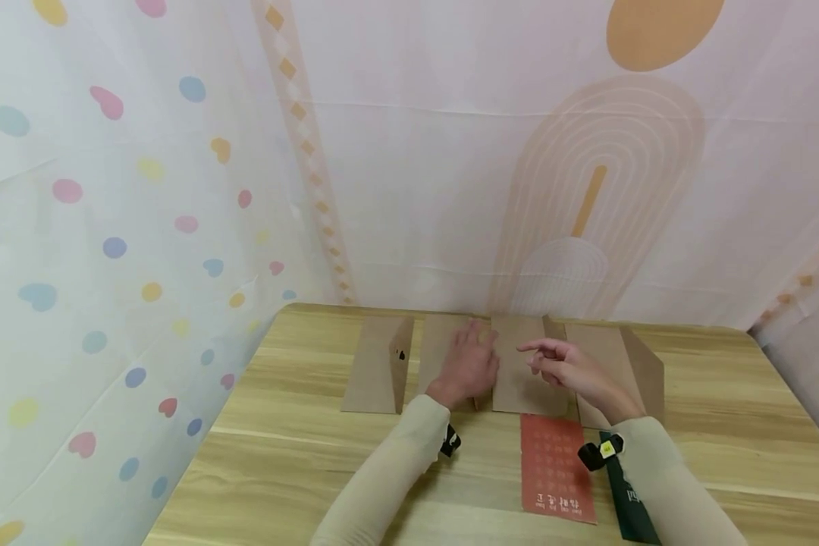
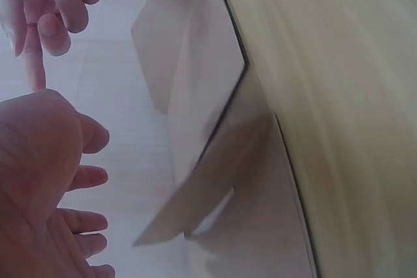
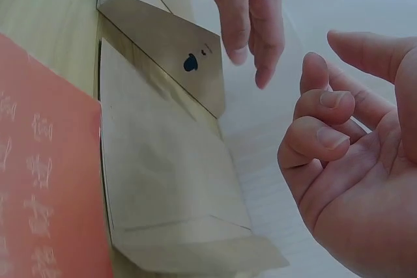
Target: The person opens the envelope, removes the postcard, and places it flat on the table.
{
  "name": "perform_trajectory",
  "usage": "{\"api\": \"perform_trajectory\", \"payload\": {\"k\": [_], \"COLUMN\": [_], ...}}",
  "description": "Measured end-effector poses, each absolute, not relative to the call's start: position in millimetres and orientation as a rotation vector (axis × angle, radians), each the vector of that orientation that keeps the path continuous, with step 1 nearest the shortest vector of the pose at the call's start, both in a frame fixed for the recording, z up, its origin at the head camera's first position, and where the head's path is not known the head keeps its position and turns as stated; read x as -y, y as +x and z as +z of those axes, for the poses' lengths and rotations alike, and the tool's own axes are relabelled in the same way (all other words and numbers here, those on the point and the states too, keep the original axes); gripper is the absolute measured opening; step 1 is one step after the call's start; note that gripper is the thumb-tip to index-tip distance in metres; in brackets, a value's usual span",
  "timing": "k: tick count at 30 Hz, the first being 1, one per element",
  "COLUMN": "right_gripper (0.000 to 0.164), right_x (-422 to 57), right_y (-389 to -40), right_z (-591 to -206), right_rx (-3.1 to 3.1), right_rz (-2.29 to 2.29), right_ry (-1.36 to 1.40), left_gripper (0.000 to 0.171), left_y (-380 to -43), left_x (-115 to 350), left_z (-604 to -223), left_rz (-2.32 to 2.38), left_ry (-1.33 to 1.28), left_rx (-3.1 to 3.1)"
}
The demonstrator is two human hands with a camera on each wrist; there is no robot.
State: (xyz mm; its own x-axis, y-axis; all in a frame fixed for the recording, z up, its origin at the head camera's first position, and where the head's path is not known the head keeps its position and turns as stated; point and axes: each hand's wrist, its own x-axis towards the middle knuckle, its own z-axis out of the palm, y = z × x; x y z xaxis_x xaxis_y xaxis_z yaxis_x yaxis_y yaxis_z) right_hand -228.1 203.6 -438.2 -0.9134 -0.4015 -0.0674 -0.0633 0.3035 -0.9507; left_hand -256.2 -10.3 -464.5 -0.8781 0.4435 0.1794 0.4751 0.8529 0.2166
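Several brown kraft envelopes stand side by side along the back of the table, their flaps raised. Over the second envelope [image 1: 435, 353] from the left hovers my left hand [image 1: 469, 370], fingers extended and nothing in them. My right hand [image 1: 565, 370] is beside the third envelope [image 1: 515, 379], index finger pointing left and the other fingers loosely bent. In the right wrist view, that palm [image 3: 358, 187] holds nothing. A small dark print marks the flap [image 3: 176, 56] of one envelope. The fourth envelope [image 1: 597, 356] lies partly behind my right hand.
A red card [image 1: 554, 466] with pale characters lies in front of the envelopes. To its right is a dark green card [image 1: 629, 493], partly covered by my right sleeve. The leftmost envelope [image 1: 371, 364] stands apart. A patterned curtain [image 1: 416, 189] hangs behind the wooden table [image 1: 259, 455].
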Motion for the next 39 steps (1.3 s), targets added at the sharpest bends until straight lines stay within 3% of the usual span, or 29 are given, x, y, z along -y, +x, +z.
{"api": "perform_trajectory", "payload": {"k": [16, 28, 39], "right_gripper": [0.035, 0.041, 0.043], "right_x": [-191, -158, -132], "right_y": [-240, -243, -244], "right_z": [-452, -467, -487], "right_rx": [-2.257, -2.35, -2.313], "right_rz": [-1.706, -1.623, -1.697], "right_ry": [-0.442, -0.413, -0.363], "left_gripper": [0.038, 0.05, 0.052], "left_y": [-262, -260, -257], "left_x": [45, 57, 60], "left_z": [-471, -488, -495], "left_rz": [-0.421, -0.433, -0.262], "left_ry": [-0.606, -0.508, -0.435], "left_rx": [2.867, 3.036, 3.299]}}
